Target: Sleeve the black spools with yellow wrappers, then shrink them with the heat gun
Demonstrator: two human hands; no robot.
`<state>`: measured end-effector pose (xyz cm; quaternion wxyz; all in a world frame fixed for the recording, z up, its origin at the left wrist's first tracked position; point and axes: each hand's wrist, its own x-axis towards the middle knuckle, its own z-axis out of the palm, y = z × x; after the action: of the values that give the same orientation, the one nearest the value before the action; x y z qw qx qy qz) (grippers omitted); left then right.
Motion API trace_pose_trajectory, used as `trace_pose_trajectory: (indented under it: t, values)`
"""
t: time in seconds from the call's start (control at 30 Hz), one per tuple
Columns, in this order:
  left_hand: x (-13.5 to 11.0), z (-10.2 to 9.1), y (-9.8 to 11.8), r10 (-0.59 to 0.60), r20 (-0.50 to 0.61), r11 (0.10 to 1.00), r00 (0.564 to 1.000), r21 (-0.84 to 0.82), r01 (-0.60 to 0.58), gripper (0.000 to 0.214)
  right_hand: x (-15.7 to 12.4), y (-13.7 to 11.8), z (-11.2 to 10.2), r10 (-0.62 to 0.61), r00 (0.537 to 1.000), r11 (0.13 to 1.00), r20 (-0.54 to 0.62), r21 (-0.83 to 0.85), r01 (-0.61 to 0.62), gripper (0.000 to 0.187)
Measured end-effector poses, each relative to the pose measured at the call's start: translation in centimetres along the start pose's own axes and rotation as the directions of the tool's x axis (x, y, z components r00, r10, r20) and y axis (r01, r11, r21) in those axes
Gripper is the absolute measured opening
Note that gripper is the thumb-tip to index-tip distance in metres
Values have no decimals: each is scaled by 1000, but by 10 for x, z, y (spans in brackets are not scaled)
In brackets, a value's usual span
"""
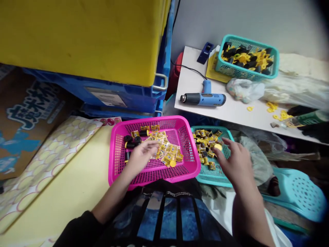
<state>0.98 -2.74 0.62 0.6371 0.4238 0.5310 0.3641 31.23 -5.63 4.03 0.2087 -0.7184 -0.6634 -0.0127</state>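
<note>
While both hands work side by side, three plastic baskets are in view. At ten o'clock stand stacked blue crates (113,96). At eleven o'clock, the relaxed, ungripping left hand (141,156) lies just over yellow packets (161,147) in a pink basket (167,173), beside black-and-yellow rollers (131,141), too jumbled to count. At one o'clock, the right hand (235,161) hovers with fingers spread, holding nothing, over more packets (205,147) in a teal basket (213,178). At two o'clock, one blue heat gun (203,98) and a second teal basket (246,73) sit on the desk (190,82).
</note>
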Motion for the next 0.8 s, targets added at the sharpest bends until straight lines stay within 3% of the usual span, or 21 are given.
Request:
trace_pose_trajectory:
  t: [0.07, 0.1, 0.13, 0.2, 0.27, 0.33, 0.47, 0.53, 0.57, 0.63, 0.7, 0.73, 0.8]
  values:
    - [8, -18, -3, 23, -172, 998, 985, -52, -33, 31, 17, -30, 25, -92, 985, 993, 147, 89, 79, 28]
    - [10, -25, -3, 30, -218, 996, 976, -79, -48, 31, 26, -50, 43, -165, 950, 981, 266, 146, 130, 25]
    - [12, -30, -2, 35, -241, 993, 970, -98, -61, 30, 36, -70, 62, -221, 886, 971, 407, 172, 163, 25]
    - [12, -36, 1, 45, -242, 991, 969, -109, -73, 29, 54, -106, 100, -213, 750, 975, 627, 89, 203, 25]
    - [10, -39, 1, 47, -220, 993, 974, -100, -70, 27, 66, -125, 132, -205, 710, 971, 674, 49, 234, 23]
    - [8, -42, -2, 37, -203, 994, 978, -98, -58, 25, 74, -128, 152, -210, 703, 967, 679, 37, 253, 20]
    - [11, -48, -13, 17, -200, 991, 980, -124, -42, 24, 75, -111, 154, -213, 710, 967, 671, 42, 251, 13]
    - [14, -48, -15, -4, -197, 991, 980, -135, -23, 23, 70, -106, 140, -279, 746, 957, 604, 113, 267, 12]
    - [14, -47, -14, -17, -186, 990, 982, -141, -10, 23, 66, -105, 132, -355, 778, 935, 518, 200, 294, 11]
    - [14, -41, -11, -35, -125, 984, 992, -176, 13, 25, 54, -109, 115, -502, 835, 829, 227, 402, 389, 15]
    - [12, -32, -7, -19, -36, 971, 999, -240, 10, 30, 42, -115, 102, -535, 843, 706, -57, 517, 483, 19]
    - [11, -28, -4, 3, -6, 962, 1000, -274, -4, 34, 36, -119, 97, -521, 844, 681, -124, 536, 499, 20]
    - [10, -22, -1, 53, 2, 944, 999, -327, -50, 39, 28, -124, 91, -492, 858, 665, -147, 572, 480, 19]
